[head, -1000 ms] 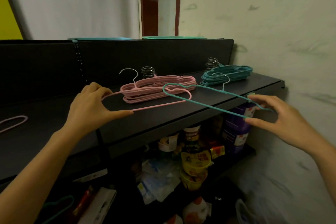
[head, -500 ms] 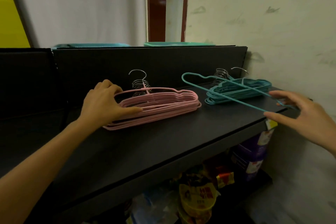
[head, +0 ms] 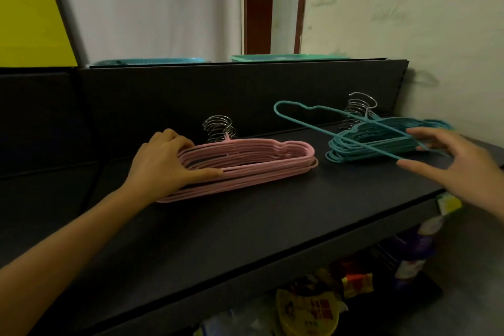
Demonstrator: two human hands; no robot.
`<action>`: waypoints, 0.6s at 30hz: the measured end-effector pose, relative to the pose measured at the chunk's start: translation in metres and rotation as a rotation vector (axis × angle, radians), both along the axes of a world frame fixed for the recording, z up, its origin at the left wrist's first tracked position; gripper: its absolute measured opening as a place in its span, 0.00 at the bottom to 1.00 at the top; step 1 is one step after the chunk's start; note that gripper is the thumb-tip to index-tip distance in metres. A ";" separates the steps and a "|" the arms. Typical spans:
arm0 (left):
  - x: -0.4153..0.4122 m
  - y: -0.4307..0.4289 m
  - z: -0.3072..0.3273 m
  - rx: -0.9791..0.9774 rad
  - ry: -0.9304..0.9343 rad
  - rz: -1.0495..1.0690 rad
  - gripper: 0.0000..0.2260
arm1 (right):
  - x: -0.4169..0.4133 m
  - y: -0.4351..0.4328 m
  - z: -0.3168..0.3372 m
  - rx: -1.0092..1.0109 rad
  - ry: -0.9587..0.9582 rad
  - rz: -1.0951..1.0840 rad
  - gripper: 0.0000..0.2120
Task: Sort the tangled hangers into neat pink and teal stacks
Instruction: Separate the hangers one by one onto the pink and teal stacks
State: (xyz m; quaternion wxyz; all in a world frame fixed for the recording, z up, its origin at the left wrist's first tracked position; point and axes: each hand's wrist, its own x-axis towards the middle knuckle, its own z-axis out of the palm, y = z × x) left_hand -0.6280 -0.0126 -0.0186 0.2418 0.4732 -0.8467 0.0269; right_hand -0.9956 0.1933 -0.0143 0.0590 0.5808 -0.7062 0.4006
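A stack of pink hangers (head: 245, 163) lies on the black shelf (head: 245, 232), its metal hooks against the back panel. My left hand (head: 163, 163) grips the stack's left end, fingers over the top and thumb along the front. To the right lies a stack of teal hangers (head: 362, 146). A single teal hanger (head: 308, 124) is tilted over that stack, with its left end raised in the air. My right hand (head: 450, 161) holds its right end between thumb and spread fingers.
A black back panel (head: 191, 95) rises behind the shelf, with a teal tray (head: 147, 61) and a green tray (head: 286, 57) on top. A pale wall closes the right side. Below the shelf are a yellow packet (head: 305, 311) and a purple bottle (head: 414, 251).
My left hand has laid a pink hanger onto the pink stack and now holds the stack's end. My right hand has carried the teal hanger back and right, over the teal stack.
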 end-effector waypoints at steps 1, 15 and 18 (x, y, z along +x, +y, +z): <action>0.000 0.002 0.000 0.006 -0.012 0.013 0.44 | 0.000 -0.003 0.001 0.006 -0.007 0.014 0.35; -0.075 0.037 0.011 -0.265 -0.018 0.015 0.19 | -0.081 -0.019 0.014 0.110 0.062 0.143 0.30; -0.111 0.042 0.011 -0.256 -0.008 0.003 0.16 | -0.117 -0.022 0.021 0.158 0.063 0.228 0.29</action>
